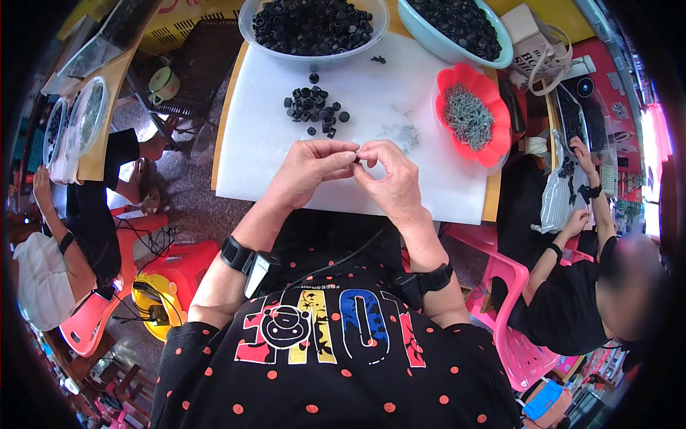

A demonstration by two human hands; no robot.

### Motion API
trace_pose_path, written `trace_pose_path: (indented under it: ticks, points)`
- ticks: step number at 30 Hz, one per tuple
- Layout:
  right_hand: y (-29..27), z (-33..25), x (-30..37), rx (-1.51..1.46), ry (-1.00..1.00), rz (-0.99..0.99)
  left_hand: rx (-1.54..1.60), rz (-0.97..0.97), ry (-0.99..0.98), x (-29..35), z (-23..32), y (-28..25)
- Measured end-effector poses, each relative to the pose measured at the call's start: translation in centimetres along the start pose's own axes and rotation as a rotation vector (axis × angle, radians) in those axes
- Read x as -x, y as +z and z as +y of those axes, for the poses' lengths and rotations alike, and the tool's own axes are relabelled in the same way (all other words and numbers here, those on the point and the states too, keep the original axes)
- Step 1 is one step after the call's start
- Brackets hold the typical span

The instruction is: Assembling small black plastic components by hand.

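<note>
My left hand [312, 171] and my right hand [393, 180] meet over the near part of a white-covered table [264, 157]. Both pinch at a small dark piece [356, 159], mostly hidden between the fingertips. Just beyond the left hand lies a loose group of small black round caps [314, 107]. Thin metal pins [407, 136] are scattered past my right hand. To their right, a red scalloped bowl [500, 114] holds many more grey metal pins. A few tiny black pieces [379, 60] rest near the far edge.
At the back stand a clear bowl [385, 28] and a light blue basin [507, 53], both full of black parts. Co-workers sit at either side: a black sleeve [572, 307] right, a white shirt [46, 279] left. A pink chair [511, 314] and yellow stool [153, 304] flank me.
</note>
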State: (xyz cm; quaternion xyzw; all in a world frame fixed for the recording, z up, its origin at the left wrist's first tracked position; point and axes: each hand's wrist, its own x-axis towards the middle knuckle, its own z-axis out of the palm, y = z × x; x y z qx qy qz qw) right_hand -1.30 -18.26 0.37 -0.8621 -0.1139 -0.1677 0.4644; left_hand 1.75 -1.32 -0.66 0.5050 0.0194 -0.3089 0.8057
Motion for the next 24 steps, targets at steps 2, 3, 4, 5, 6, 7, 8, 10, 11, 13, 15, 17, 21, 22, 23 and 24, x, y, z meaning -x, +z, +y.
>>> trace_pose_path:
  ticks: [2,3,4,5,6,7,8,10,11,13,15,17,21,22,23,24]
  points:
    - [-0.9,0.1,-0.6,0.053,-0.157,-0.071,0.012,-0.025,-0.086,0.2,1.4,-0.1]
    - [-1.2,-0.1,-0.8,0.051,-0.160,-0.072,0.026,-0.043,-0.172,0.3,1.8,-0.3]
    - [-1.5,-0.3,-1.0,0.062,-0.169,-0.115,0.026,-0.041,-0.169,0.4,1.9,-0.5]
    - [-1.7,-0.6,-1.3,0.073,-0.178,-0.157,0.028,-0.051,-0.167,0.4,1.8,-0.7]
    - [-1.8,-0.9,-1.5,0.073,-0.181,-0.156,0.029,-0.063,-0.164,0.4,1.8,-0.8]
    - [-1.9,-1.2,-1.6,0.082,-0.175,-0.165,0.028,-0.063,-0.161,0.4,1.9,-0.7]
    - [-2.0,-1.6,-1.8,0.091,-0.170,-0.172,0.037,-0.053,-0.139,0.5,2.1,-0.6]
    - [-2.1,-2.7,-1.9,0.083,-0.104,-0.152,0.044,-0.046,-0.110,0.6,2.2,-0.5]
    - [-2.1,-3.1,-1.8,0.074,-0.034,-0.134,0.075,-0.036,-0.082,0.7,2.0,-0.5]
    - [-1.9,-3.2,-1.5,0.053,-0.020,-0.134,0.101,-0.030,-0.049,0.6,1.7,-0.5]
    - [-1.5,-3.2,-1.3,0.033,-0.005,-0.135,0.061,-0.017,0.039,0.5,1.5,-0.5]
    - [-1.0,-3.0,-1.1,-0.009,0.033,-0.096,0.070,0.005,0.028,0.7,1.3,-0.4]
    - [-0.4,-2.1,-0.8,0.088,-0.058,-0.062,0.110,0.011,-0.029,0.7,1.4,0.0]
    - [-0.3,-2.0,-0.8,0.135,-0.104,-0.033,0.110,0.013,-0.026,0.7,1.3,0.1]
    - [-0.3,-2.0,-0.8,0.182,-0.149,-0.004,0.087,0.010,-0.004,0.7,1.2,0.1]
    - [-0.3,-2.0,-0.8,0.199,-0.150,0.001,0.064,0.006,0.018,0.6,1.1,0.1]
